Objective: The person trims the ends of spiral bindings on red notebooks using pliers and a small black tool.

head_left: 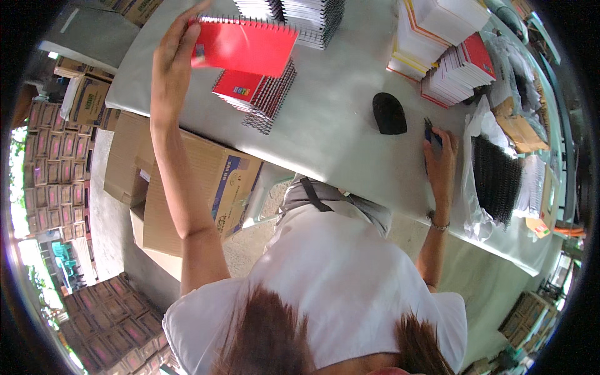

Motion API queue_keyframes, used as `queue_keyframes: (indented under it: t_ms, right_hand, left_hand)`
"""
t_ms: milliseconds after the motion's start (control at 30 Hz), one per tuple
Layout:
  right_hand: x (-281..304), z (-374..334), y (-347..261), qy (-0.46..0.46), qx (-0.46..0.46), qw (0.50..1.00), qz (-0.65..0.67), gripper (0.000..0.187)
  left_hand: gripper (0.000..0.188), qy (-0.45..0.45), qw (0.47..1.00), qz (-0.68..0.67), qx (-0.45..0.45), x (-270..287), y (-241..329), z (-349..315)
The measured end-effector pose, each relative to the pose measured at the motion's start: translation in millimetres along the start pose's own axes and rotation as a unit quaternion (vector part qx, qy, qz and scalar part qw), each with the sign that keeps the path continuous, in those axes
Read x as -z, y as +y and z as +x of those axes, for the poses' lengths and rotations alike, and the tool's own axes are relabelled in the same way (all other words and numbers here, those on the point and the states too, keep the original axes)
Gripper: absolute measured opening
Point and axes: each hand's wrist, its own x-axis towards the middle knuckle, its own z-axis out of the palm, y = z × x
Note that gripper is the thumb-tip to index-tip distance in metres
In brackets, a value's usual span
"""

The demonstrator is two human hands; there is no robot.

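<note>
My left hand [174, 62] is closed on the end of a red spiral notebook [250, 47], held up above the table with its wire coil along the far edge. Below it stands a stack of red spiral notebooks [259, 94], partly covered by the held one. Over on the right, my right hand [442, 153] rests low at the tabletop, wrapped around pliers [430, 132] with dark blue handles; their jaws point away from me. A black rounded object [389, 114] lies to the left of the pliers; its kind is unclear.
The grey table [337, 125] carries spiral-bound stacks [312, 19] at the back and unbound red-covered books [459, 72] at the right. Black spiral coils [497, 178] lie in plastic beside my right hand. An open cardboard box [187, 187] stands against the near left edge.
</note>
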Motion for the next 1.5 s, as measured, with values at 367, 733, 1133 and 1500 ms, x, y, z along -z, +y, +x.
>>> queue_keyframes:
  t_ms: [367,733,1133,1500]
  right_hand:
    - [43.6,24.7,-51.7,-0.044,-0.046,0.998,-0.020,0.030]
    - [77.6,81.3,-27.0,0.024,0.032,0.988,0.148,0.027]
    - [87.9,186.3,13.4,0.051,0.206,0.971,-0.110,0.055]
    - [141.5,113.2,-36.6,0.095,0.066,0.988,-0.100,0.025]
  left_hand:
    - [0.041,-0.286,0.949,0.100,-0.085,-75.7,-58.6,48.3]
    - [0.036,-0.253,0.943,0.170,-0.132,-90.8,-96.7,35.4]
    - [0.037,-0.125,0.967,0.118,-0.186,-100.5,-76.4,42.2]
    - [0.035,-0.279,0.928,-0.232,-0.080,-166.9,45.3,-12.1]
